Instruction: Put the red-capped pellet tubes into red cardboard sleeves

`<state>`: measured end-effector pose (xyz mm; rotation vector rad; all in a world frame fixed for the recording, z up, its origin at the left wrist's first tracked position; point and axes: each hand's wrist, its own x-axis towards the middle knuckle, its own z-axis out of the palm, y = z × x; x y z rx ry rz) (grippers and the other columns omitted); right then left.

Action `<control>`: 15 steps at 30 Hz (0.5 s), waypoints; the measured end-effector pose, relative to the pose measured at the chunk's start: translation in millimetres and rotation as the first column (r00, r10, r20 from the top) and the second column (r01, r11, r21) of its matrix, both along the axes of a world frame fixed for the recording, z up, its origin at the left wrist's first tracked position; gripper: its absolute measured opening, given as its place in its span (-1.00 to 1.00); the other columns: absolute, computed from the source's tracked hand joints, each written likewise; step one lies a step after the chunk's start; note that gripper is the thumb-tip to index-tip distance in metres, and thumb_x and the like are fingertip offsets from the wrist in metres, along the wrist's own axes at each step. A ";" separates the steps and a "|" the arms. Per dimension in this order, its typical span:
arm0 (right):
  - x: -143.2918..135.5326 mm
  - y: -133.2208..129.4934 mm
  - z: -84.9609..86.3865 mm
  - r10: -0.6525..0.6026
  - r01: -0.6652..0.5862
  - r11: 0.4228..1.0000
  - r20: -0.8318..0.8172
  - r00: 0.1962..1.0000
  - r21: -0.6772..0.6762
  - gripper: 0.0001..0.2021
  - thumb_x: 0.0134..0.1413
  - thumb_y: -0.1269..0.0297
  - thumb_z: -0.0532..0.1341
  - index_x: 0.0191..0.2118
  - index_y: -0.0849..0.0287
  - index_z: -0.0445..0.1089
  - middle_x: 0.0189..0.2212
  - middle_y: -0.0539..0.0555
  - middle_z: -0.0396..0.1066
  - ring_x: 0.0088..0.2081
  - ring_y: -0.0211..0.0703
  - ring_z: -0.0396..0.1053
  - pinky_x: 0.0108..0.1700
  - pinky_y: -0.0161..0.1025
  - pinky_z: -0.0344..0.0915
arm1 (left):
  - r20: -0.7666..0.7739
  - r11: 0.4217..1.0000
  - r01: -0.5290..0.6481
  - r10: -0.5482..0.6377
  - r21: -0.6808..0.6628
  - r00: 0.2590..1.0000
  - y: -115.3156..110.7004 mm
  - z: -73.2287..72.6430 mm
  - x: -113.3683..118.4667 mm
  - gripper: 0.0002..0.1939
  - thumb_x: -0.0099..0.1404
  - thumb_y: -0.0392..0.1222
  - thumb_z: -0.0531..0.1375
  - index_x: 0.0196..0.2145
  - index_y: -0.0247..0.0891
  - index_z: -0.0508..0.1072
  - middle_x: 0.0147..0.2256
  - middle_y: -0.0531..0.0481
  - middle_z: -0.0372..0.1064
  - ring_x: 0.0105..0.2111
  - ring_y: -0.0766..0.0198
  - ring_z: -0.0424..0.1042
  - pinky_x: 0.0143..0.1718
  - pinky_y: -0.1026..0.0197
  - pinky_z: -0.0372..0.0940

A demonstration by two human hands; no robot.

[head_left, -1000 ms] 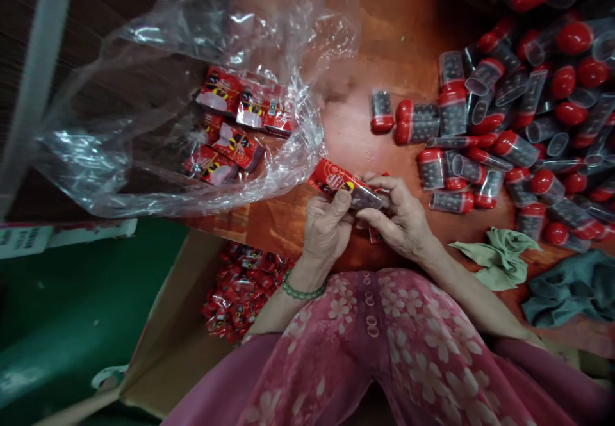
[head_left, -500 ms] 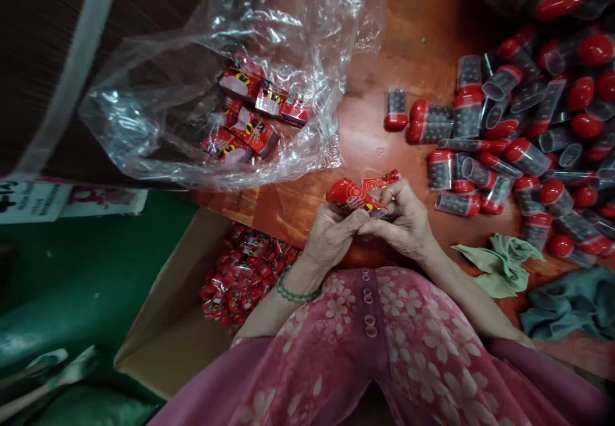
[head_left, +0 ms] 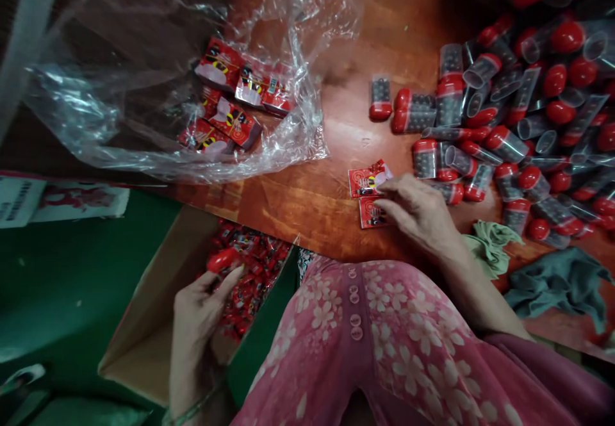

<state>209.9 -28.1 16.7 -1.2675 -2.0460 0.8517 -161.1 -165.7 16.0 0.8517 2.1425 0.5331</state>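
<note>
My left hand (head_left: 204,298) is over the cardboard box at the lower left, its thumb and fingers around a red-capped piece (head_left: 225,260). Beneath it, the box holds a heap of small red packed items (head_left: 257,266). On the wooden table, my right hand (head_left: 420,211) pinches the right side of red printed cards (head_left: 368,179). One card lies above another, close together near the table's front edge. The fingertips partly cover the cards' right ends.
A clear plastic bag (head_left: 307,125) with several red card packs (head_left: 235,122) lies at the upper left. Many red-capped clear capsules (head_left: 509,144) with dark balls are piled at the right. Green cloths (head_left: 560,288) lie nearer me. The cardboard box (head_left: 139,336) stands below the table edge.
My left hand has moved from the table's front edge down left over the box with the red-capped piece. My right hand remains at the cards, now lower on the table. The view has shifted slightly.
</note>
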 end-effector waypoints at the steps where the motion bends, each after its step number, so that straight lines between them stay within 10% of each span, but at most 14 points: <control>1: 5.6 4.2 -2.4 -0.034 0.030 0.998 0.079 0.996 0.050 -0.86 0.30 0.27 0.21 -0.09 0.13 0.46 -0.22 0.13 0.49 -0.19 -0.06 0.43 -0.10 -0.11 0.38 | -0.175 0.988 0.065 -0.090 -0.143 0.980 -8.1 0.6 -15.8 -0.63 -0.01 0.08 0.44 -0.30 -0.19 0.60 -0.53 0.03 0.48 -0.43 0.03 0.46 -0.38 0.12 0.28; 4: 10.7 16.9 -10.2 -0.100 0.069 0.989 0.251 0.963 0.127 -0.78 0.29 0.25 0.20 -0.02 0.15 0.46 -0.19 0.18 0.43 -0.13 0.02 0.37 -0.06 -0.03 0.36 | -0.423 0.943 0.213 -0.307 -0.256 0.853 -13.1 3.9 -30.2 -0.46 -0.04 0.16 0.44 -0.11 -0.07 0.56 -0.42 0.00 0.51 -0.29 -0.17 0.49 -0.32 -0.02 0.30; 8: -0.4 30.6 -16.4 -0.094 0.058 0.993 0.415 0.905 0.099 -0.64 0.25 0.19 0.24 0.11 0.18 0.40 -0.10 0.23 0.38 -0.10 0.10 0.30 -0.04 0.04 0.32 | -0.392 0.909 0.377 -0.285 0.180 0.875 28.5 1.5 23.3 -0.59 0.22 0.11 0.30 -0.02 -0.06 0.54 -0.20 0.03 0.59 -0.18 -0.02 0.56 -0.10 -0.02 0.40; 15: -10.4 42.6 -25.6 -0.087 0.077 0.996 0.521 0.849 0.041 -0.87 0.25 0.25 0.22 -0.20 0.19 0.44 -0.16 0.23 0.39 -0.13 0.11 0.24 -0.12 -0.03 0.19 | -0.453 0.405 0.768 -0.634 0.497 0.627 151.6 -19.2 148.0 -0.59 0.32 0.03 0.27 -0.03 -0.34 0.50 -0.12 -0.17 0.54 -0.11 0.08 0.47 -0.01 0.02 0.37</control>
